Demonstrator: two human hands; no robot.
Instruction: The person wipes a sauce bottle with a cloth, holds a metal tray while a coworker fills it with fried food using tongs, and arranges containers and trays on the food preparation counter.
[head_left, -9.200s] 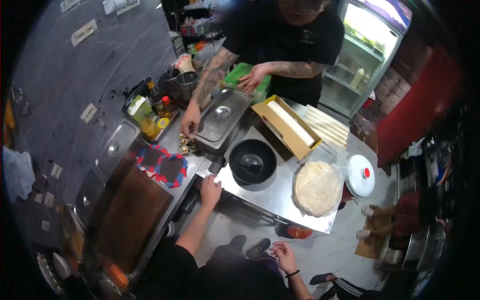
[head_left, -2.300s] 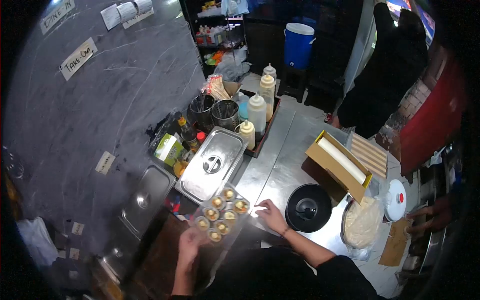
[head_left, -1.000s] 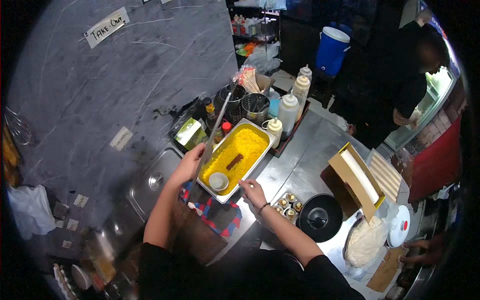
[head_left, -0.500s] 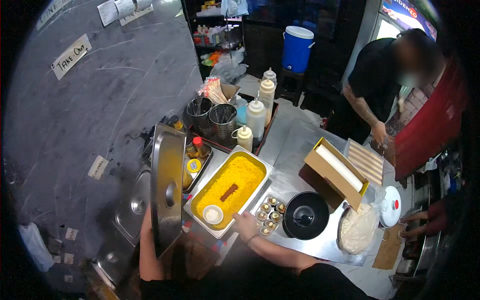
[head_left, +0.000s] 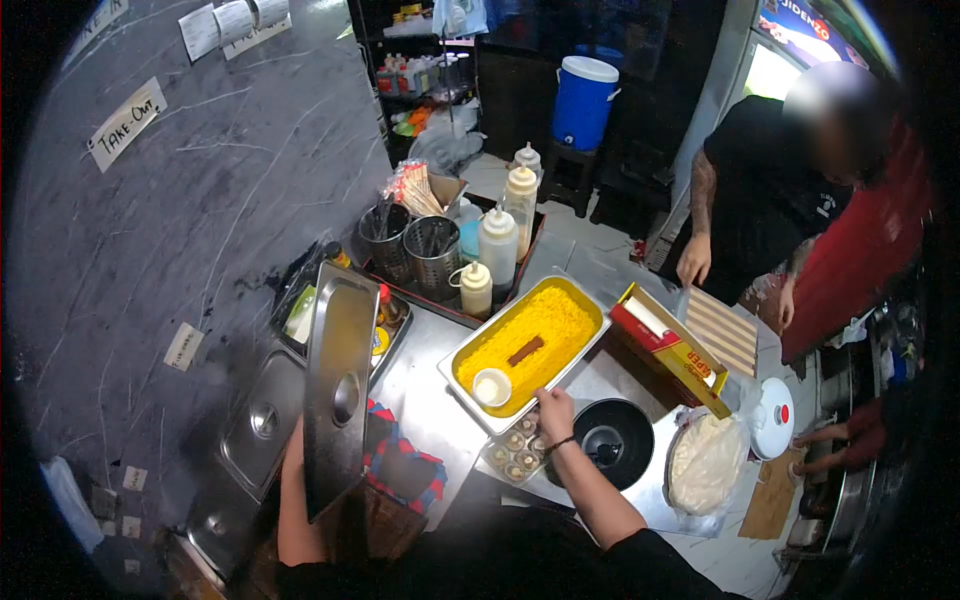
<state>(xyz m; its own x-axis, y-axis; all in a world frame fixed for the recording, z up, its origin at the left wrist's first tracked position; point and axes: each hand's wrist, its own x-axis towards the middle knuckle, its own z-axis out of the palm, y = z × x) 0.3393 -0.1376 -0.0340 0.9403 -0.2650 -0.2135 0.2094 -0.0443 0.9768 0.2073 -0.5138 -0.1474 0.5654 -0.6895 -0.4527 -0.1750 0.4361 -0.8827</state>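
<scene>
A metal lid (head_left: 340, 385) stands nearly upright at the left, with my left forearm behind it; the fingers of my left hand are hidden by it. My right hand (head_left: 555, 412) has its fingers closed on the near right rim of the steel pan (head_left: 463, 403). Yellow rice (head_left: 545, 318) fills the pan, with a small white cup (head_left: 492, 387) and a brown strip (head_left: 525, 349) on it. Under my right wrist, a clear tray of small rolls (head_left: 515, 455) sits beside the black bowl (head_left: 630, 440).
A co-worker (head_left: 760, 190) stands at the back right, one hand near the striped board (head_left: 725, 330). Squeeze bottles (head_left: 497, 245) stand behind the pan. Toward the right are a yellow box (head_left: 670, 350), bagged dough (head_left: 705, 465) and a white lid (head_left: 770, 420). A checkered cloth (head_left: 405, 470) lies near the left.
The rice pan has moved right, away from the bottle caddy, with my right hand at its rim. The yellow box has turned. The co-worker has come closer to the striped board.
</scene>
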